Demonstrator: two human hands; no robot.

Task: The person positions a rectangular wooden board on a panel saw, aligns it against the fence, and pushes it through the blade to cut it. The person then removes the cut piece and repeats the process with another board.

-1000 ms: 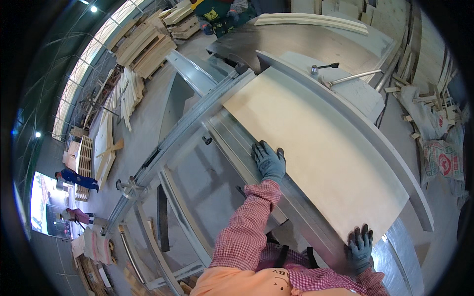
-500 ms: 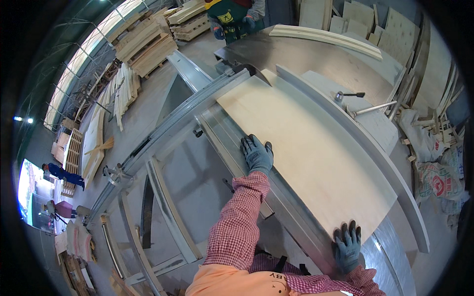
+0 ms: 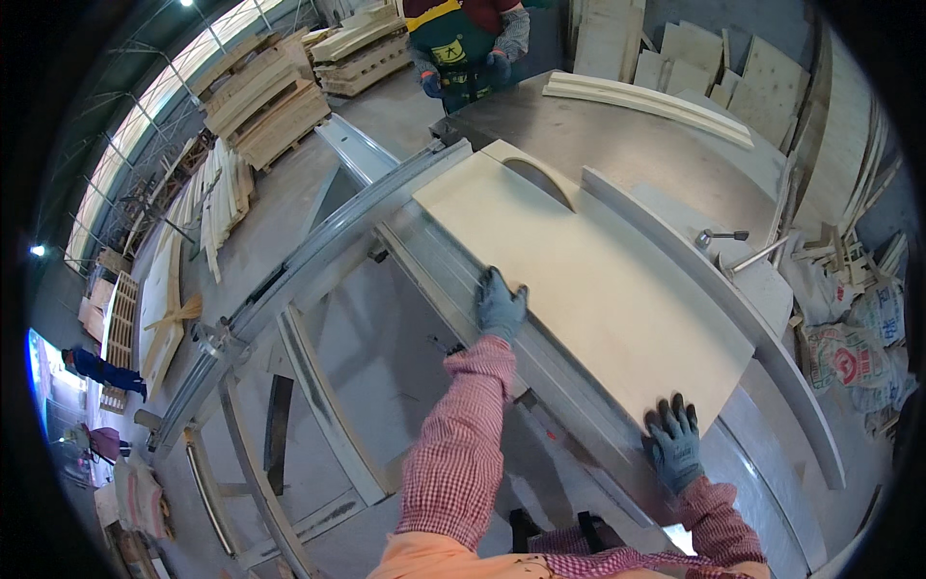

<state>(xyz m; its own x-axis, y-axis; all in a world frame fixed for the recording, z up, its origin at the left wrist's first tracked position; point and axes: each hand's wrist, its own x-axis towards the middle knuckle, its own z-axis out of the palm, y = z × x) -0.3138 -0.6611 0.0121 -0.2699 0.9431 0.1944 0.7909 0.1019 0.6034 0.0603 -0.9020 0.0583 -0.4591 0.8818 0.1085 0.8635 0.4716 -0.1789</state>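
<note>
A long, pale wooden board (image 3: pixel 598 280) lies flat on the metal table of a panel saw. My left hand (image 3: pixel 501 304), in a grey-blue glove with dark fingertips, rests open on the board's left edge, fingers pointing away from me. At the board's near end my right hand (image 3: pixel 675 449), gloved alike, is open with its fingers spread over the corner. Along the right side of the board runs a long metal fence (image 3: pixel 714 261). A curved part (image 3: pixel 542 181) stands at the board's far end, where a narrow section lies on its far side.
Across the table a person in an apron (image 3: pixel 463 48) stands with gloved hands. Two thin strips (image 3: pixel 646 101) lie on the far tabletop. A metal rail (image 3: pixel 309 232) extends on the left, with frame bars (image 3: pixel 333 405) below. White sacks (image 3: pixel 854 357) and leaning panels (image 3: pixel 772 92) are at right.
The board has slid away from me along the fence, farther past the curved part. My right hand has moved forward with its near end, and the view has shifted slightly.
</note>
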